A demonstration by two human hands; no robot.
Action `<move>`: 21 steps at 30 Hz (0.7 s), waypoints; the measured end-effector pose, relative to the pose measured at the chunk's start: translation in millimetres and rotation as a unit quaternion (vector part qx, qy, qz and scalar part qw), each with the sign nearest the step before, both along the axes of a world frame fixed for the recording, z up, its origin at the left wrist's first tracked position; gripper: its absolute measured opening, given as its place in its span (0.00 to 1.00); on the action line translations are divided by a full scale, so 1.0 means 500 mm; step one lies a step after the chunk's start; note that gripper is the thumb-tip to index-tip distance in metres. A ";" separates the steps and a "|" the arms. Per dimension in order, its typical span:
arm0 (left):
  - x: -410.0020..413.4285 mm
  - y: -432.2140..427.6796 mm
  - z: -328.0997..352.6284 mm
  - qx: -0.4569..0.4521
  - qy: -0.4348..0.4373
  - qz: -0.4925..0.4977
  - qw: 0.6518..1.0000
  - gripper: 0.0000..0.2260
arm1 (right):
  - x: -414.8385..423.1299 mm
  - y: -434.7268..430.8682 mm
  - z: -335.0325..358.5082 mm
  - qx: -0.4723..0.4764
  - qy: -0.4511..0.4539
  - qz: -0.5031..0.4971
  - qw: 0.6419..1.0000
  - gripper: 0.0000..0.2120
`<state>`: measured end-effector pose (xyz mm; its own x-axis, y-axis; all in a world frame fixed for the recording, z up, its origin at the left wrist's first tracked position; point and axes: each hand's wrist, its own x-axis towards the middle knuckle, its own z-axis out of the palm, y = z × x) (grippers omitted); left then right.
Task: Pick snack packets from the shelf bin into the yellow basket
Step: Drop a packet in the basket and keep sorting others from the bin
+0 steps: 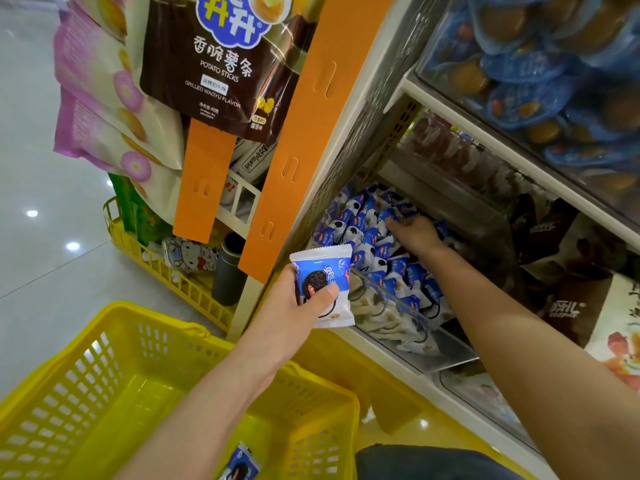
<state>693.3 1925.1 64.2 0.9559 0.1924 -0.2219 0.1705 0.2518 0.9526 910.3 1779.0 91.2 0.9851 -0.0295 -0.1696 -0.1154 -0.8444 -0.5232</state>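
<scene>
Your left hand pinches a blue snack packet at mid-frame, near the yellow basket at lower left, which holds one dropped packet. Your right hand lies among packets in the shelf bin; its grip I cannot tell. Next, lower the held packet over the basket and release.

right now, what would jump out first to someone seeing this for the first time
At the centre of the view, the left hand grips a small blue-and-white cookie snack packet. To its right, the right hand reaches into the clear plastic shelf bin, which is heaped with the same packets; whether it grips one is hidden. Below, the yellow slotted plastic basket already holds a second packet at the frame's bottom edge.
</scene>
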 end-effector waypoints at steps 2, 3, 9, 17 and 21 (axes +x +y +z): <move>-0.004 -0.001 0.000 0.000 0.000 0.003 1.000 0.18 | -0.017 0.007 0.013 -0.023 -0.040 0.017 0.999 0.22; -0.007 -0.001 0.000 0.001 0.001 0.005 1.000 0.17 | -0.033 0.011 0.021 -0.017 -0.068 0.029 0.997 0.21; -0.035 -0.003 -0.008 0.019 0.008 0.005 1.000 0.16 | -0.229 0.041 0.060 0.171 -0.211 0.153 0.950 0.08; -0.076 -0.006 -0.020 0.069 -0.008 -0.013 0.998 0.15 | -0.386 0.062 -0.008 0.205 -0.069 0.229 0.949 0.10; -0.091 -0.001 -0.025 0.081 0.006 0.003 0.997 0.09 | -0.388 0.060 -0.020 0.288 -0.006 0.213 0.934 0.05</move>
<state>647.6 1924.6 51.9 0.9520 0.2326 -0.1989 0.1811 0.0957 0.9788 716.5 1809.0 81.2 0.8886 0.4580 -0.0246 0.1766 -0.3912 -0.9032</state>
